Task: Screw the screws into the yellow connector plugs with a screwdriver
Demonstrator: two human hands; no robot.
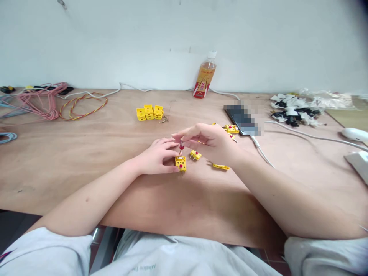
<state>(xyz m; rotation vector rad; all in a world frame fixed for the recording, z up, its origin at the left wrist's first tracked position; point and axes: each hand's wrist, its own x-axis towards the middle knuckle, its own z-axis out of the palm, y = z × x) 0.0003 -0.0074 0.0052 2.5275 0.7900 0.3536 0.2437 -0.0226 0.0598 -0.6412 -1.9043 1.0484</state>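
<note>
On the brown wooden tabletop [123,138]: right hand [204,140], left hand [158,155], fingers closed on both. Left steadies a boxy yellow plastic connector [181,164], red round spot, dark dots, metal pins facing the person. Right pinches a thin red-handled screwdriver [181,147], tip down at connector's far end.

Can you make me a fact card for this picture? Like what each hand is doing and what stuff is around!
Left hand: thumb at the edge of a yellow plug
Right hand: holding a red-handled tool, probably a screwdriver, pointing down at the plug
Further back: yellow stacks, small metal bits
By the wall: drink bottle, white cap
Right side: phone, black-and-white pile
Left side: pink cord bundle
</note>
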